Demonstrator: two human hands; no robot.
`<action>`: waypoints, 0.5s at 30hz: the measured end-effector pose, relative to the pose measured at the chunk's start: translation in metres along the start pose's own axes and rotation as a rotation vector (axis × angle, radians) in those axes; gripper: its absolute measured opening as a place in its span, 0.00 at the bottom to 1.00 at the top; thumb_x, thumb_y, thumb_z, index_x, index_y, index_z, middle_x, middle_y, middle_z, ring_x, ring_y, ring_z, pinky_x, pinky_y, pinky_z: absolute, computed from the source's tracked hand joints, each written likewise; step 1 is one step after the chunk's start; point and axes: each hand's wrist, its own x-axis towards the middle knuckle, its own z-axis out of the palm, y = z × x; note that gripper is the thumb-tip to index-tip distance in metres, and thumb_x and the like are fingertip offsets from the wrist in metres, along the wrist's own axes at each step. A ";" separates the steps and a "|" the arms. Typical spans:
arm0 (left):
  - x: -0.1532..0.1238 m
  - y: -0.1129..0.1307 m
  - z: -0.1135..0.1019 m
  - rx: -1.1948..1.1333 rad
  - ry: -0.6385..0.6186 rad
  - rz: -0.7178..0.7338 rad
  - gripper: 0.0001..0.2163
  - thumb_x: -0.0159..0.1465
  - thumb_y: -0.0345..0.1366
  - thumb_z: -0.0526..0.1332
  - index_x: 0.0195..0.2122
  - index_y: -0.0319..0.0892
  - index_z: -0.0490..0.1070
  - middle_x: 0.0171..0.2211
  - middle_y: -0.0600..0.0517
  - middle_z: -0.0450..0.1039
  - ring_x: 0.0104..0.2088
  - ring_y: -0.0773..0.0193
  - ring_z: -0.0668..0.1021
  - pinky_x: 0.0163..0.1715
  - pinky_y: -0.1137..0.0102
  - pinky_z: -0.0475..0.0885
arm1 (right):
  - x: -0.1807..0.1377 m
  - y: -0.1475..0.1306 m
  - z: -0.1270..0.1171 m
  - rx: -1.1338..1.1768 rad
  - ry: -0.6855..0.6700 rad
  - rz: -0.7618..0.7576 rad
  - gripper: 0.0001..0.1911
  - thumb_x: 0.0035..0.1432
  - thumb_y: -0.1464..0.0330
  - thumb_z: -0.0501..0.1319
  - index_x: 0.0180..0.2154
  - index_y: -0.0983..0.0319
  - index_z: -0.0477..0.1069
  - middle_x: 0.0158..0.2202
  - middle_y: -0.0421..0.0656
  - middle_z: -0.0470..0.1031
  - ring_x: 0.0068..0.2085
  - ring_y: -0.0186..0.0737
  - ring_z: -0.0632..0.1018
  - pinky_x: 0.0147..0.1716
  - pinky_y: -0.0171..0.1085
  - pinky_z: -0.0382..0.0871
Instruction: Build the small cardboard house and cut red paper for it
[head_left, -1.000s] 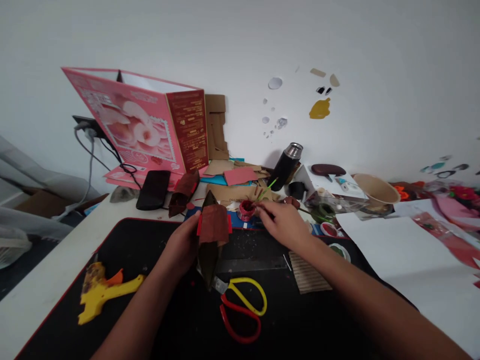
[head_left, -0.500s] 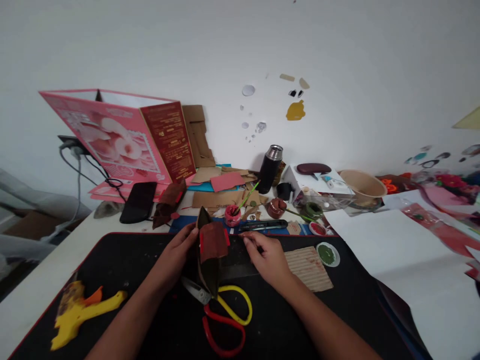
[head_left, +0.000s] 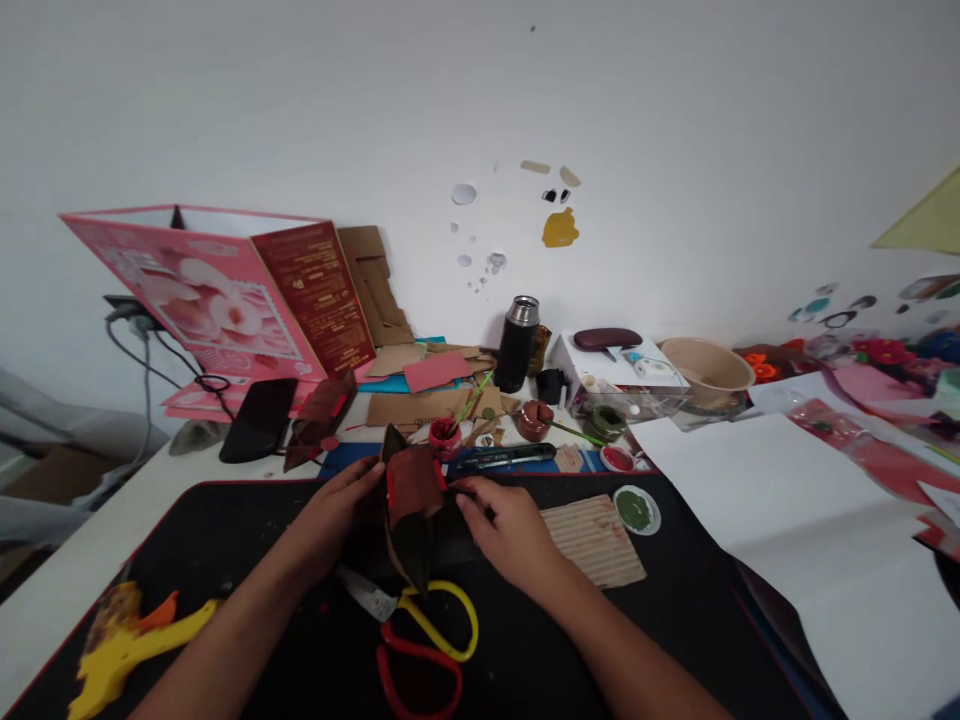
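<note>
A small brown-painted cardboard piece with red edges (head_left: 411,500) stands upright over the black mat (head_left: 225,560). My left hand (head_left: 337,515) grips its left side with the fingers curled round it. My right hand (head_left: 501,525) presses against its right side, fingers bent onto the cardboard. Just behind the piece sits a little pot of red paint (head_left: 445,435) with a green-handled brush (head_left: 472,398) leaning in it. Yellow and red scissors (head_left: 420,640) lie on the mat under my hands.
A yellow glue gun (head_left: 127,650) lies at the mat's left. Corrugated card (head_left: 592,540) and a green paint lid (head_left: 635,509) lie right of my hands. A pink box (head_left: 225,295), black flask (head_left: 517,342), beige bowl (head_left: 706,368) and white sheets (head_left: 780,510) crowd the desk.
My right hand left the brush in the red paint pot and came back to the cardboard piece, which it now touches. The view has shifted rightward.
</note>
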 end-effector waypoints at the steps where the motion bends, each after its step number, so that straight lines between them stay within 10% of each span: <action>1: 0.000 0.000 0.000 0.003 0.000 -0.002 0.23 0.56 0.46 0.74 0.50 0.42 0.76 0.47 0.44 0.84 0.42 0.51 0.86 0.38 0.64 0.81 | 0.000 0.000 0.000 0.002 -0.004 0.002 0.14 0.70 0.69 0.58 0.50 0.59 0.80 0.36 0.42 0.84 0.34 0.38 0.81 0.36 0.33 0.69; 15: 0.007 0.002 -0.031 0.473 0.023 0.147 0.39 0.51 0.64 0.70 0.57 0.43 0.75 0.51 0.40 0.82 0.45 0.45 0.85 0.45 0.55 0.82 | 0.001 0.004 -0.005 -0.020 -0.037 0.010 0.12 0.70 0.69 0.59 0.48 0.57 0.81 0.40 0.41 0.86 0.39 0.39 0.84 0.39 0.33 0.71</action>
